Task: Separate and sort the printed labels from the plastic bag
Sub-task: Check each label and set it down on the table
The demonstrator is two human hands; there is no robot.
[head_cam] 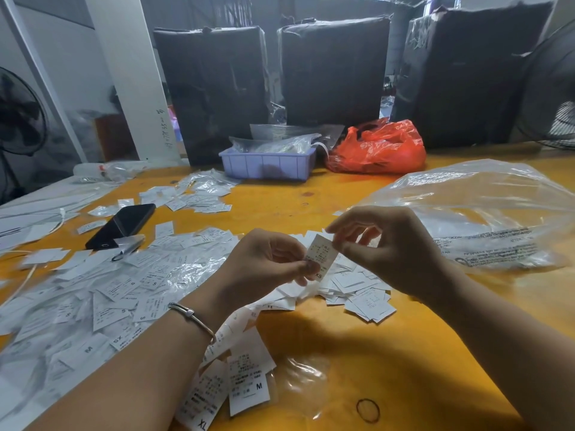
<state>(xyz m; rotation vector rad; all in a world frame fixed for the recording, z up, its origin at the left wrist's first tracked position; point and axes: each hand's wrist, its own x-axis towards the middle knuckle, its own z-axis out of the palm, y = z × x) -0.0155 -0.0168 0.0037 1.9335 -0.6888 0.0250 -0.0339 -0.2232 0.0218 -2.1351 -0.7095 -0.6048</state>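
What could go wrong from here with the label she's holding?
1. Both hands, left hand and right hand, pinch one small white printed label; opposing pulls could tear it.
2. The loose white label heaps on the yellow table overlap, so sizes could get mixed.
3. The thin dark rubber band lies near the edge and might get knocked off.

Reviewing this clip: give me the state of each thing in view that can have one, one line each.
Left hand: pinching the label's lower end.
Right hand: pinching the label's upper edge.
Label: held above the table, marked XS.
Clear plastic bag: lying crumpled, right.
Phone: screen dark.
Purple tray: holding clear packets.
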